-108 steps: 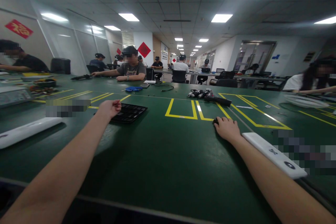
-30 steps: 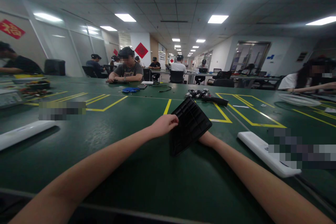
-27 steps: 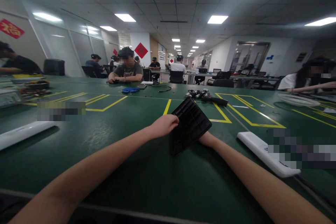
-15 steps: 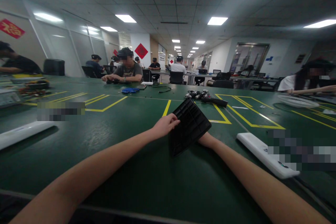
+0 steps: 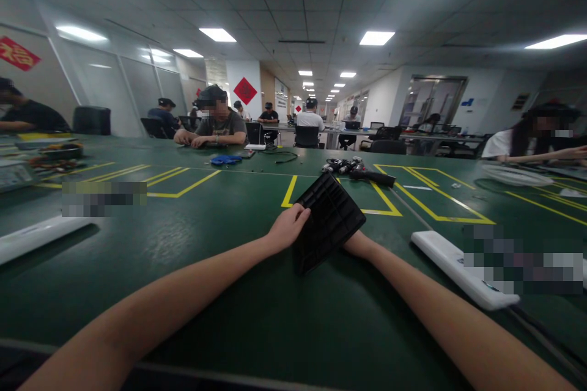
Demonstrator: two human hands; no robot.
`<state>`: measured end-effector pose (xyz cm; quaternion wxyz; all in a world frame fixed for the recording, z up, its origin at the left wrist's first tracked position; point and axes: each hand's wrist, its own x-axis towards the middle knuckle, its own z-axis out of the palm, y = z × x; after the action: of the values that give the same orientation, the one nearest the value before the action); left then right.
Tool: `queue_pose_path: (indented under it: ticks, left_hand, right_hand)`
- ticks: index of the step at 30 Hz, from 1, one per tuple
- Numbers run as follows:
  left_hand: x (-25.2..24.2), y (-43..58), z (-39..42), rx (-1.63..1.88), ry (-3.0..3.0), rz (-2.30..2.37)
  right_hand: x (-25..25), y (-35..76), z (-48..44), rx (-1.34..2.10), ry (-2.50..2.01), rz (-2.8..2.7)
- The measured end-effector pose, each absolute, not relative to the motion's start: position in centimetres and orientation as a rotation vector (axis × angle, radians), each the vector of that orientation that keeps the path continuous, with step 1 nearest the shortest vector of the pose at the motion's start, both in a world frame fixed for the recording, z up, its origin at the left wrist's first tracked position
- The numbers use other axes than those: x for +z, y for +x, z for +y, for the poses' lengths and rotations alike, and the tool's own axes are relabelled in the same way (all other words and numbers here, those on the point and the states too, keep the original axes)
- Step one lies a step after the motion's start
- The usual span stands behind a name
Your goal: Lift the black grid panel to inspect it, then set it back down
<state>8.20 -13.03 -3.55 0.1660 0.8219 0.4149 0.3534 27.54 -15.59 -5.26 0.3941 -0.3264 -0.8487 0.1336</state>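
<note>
The left hand (image 5: 288,227) pinches the rim of a black compartment tray (image 5: 331,226), thumb laid over the divided side and the other fingers curled close together toward the back. I see the tray to the right of that hand, tilted up steeply, its ribbed compartments facing my camera and one corner pointing away beyond the knuckles. The right hand (image 5: 358,244) goes in behind the tray's lower right edge; its fingers are hidden, so I cannot tell whether they grip or lie flat. Nor can I tell whether the tray's lowest corner touches the green tabletop (image 5: 229,324).

For moving, I read a broad stretch of tabletop to the left of the left hand and another between the forearms, reaching back to the near table edge, which both arms cross. Just beyond the hands, yellow tape outlines (image 5: 387,195) mark the surface, and the tray overlaps one of them in my view. Farther past the right hand lies a black-handled tool (image 5: 373,177) beside a bunch of cables (image 5: 342,165). A white elongated case (image 5: 463,266) bounds the space to the right of the right hand; a similar white bar (image 5: 41,236) lies well to the left of the left hand.
</note>
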Motion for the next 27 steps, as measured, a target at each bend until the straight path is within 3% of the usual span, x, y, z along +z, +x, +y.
queue_pose_path:
  ticks: [27]
  left_hand:
    - [-2.8, 8.4, -13.9, 1.081, 2.188, 1.100]
  right_hand:
    - [-4.4, 27.4, -16.3, 0.434, -0.812, -2.089]
